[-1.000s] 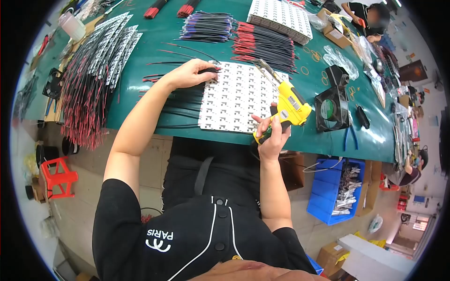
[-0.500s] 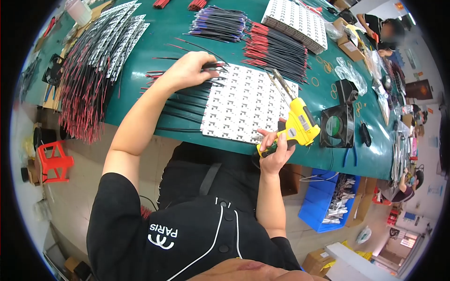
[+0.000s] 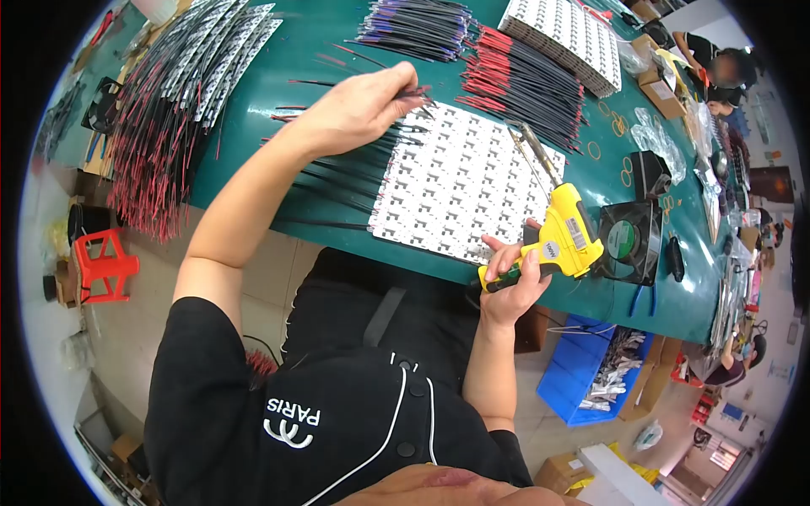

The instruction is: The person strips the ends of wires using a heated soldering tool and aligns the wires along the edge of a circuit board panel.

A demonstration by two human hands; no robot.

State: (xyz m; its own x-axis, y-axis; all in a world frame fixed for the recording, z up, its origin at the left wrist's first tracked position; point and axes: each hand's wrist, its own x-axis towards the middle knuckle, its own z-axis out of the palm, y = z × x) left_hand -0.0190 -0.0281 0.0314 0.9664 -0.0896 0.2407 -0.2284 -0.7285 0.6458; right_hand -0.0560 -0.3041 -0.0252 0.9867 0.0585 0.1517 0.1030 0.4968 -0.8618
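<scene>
A white circuit board panel (image 3: 460, 181) with rows of small dark marks lies on the green table. Several black wires (image 3: 342, 181) with red ends stretch leftward from its left edge. At the panel's upper left corner, my left hand (image 3: 367, 110) has thumb and fingers pinched together around a thin black-and-red wire (image 3: 413, 91). My right hand (image 3: 513, 282) is wrapped round the grip of a yellow soldering gun (image 3: 564, 236) near the panel's lower right corner. Its metal tip points up and left, above the panel's right side; whether it touches is hard to tell.
Finished-looking panels with wires (image 3: 160, 126) hang over the table's left side. Wire bundles (image 3: 523, 88) and a panel stack (image 3: 565, 42) lie at the back. A black fan (image 3: 629, 240) stands right. Below are a blue bin (image 3: 574, 371) and a red stool (image 3: 105, 266). Other people work at right.
My left hand has risen slightly from the wires at the panel's left edge, its fingertips now pinched at the upper corner. The soldering gun stays in my right hand. The whole view has shifted somewhat.
</scene>
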